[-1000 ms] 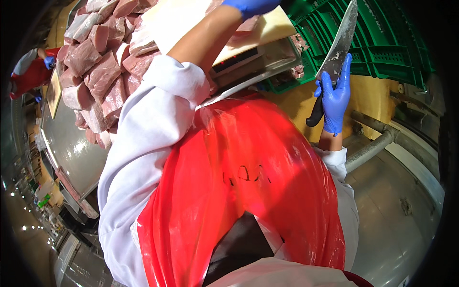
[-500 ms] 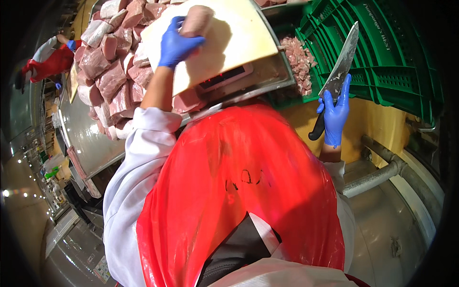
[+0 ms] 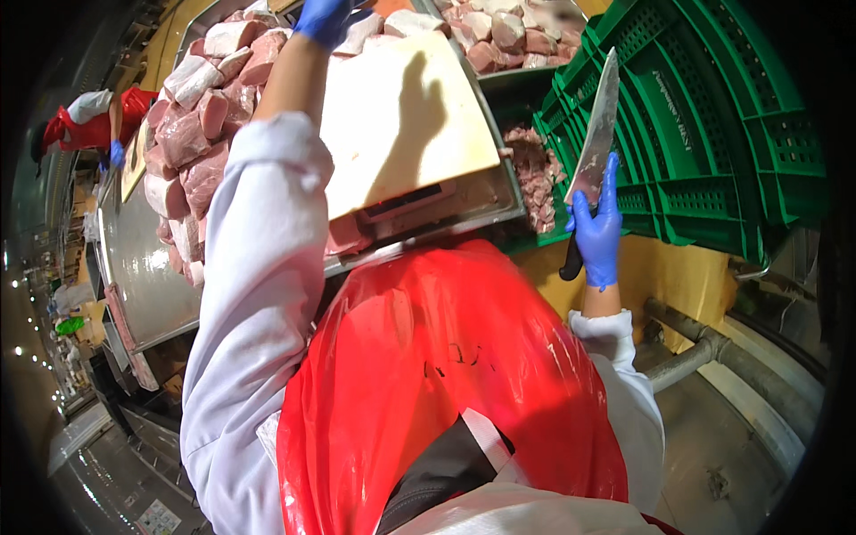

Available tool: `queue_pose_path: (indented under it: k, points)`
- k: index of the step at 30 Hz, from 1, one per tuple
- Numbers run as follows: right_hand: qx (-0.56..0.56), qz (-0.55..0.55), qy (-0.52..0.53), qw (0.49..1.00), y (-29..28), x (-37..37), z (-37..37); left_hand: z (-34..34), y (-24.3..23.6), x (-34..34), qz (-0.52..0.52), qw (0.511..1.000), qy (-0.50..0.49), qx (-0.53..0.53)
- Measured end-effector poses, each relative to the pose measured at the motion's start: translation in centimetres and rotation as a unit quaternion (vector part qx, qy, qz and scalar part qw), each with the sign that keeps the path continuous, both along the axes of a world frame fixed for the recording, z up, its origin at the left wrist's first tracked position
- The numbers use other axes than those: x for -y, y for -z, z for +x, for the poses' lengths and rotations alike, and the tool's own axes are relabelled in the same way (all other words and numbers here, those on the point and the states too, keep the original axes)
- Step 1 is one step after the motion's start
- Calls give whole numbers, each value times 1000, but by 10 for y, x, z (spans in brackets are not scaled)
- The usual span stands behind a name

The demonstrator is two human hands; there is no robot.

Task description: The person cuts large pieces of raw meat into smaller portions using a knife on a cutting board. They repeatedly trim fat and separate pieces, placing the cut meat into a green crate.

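My left hand (image 3: 323, 20), in a blue glove, reaches past the far side of the white cutting board (image 3: 366, 134). The top edge of the picture cuts off most of its fingers, so what it holds, if anything, is hidden. Several raw meat chunks (image 3: 192, 129) are heaped left of the board. Off to the right, my right hand (image 3: 599, 234), also gloved in blue, is closed round the black handle of a knife (image 3: 596, 134). One finger extends along the blade, which points up and away from me.
A tray of meat pieces (image 3: 508, 36) stands beyond the board. Small meat bits (image 3: 533, 178) lie right of it, beside a green crate (image 3: 695, 116). Under the board sits a scale (image 3: 410, 201) on a metal stand. Another person (image 3: 89, 125) in a red apron works at far left.
My left hand has moved up and away over the board, and the meat piece it held is out of view. My right hand and knife appear slightly further left and lower.
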State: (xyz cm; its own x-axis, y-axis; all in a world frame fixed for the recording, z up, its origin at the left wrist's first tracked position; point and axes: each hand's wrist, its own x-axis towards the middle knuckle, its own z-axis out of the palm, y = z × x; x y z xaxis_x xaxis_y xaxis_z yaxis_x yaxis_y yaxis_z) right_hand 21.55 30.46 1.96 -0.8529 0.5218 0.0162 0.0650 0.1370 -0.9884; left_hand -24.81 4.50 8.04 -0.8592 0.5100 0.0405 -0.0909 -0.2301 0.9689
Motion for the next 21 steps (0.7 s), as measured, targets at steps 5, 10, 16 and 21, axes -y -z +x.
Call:
queue_pose_path:
  k: [5, 10, 16, 21]
  points:
    - [26, 10, 58, 998, 18, 8, 23, 138, 10, 107, -147, 917, -233, -289]
    - [36, -37, 52, 997, 40, 5, 45, 297, 165, 277, -411, 812, -264, -321]
    - [-14, -75, 23, 997, 30, -2, 22, 310, 160, 211, -449, 891, 46, -41]
    - [-10, -59, -22, 998, 18, 19, -3, 297, 184, 216, -622, 711, 149, -292]
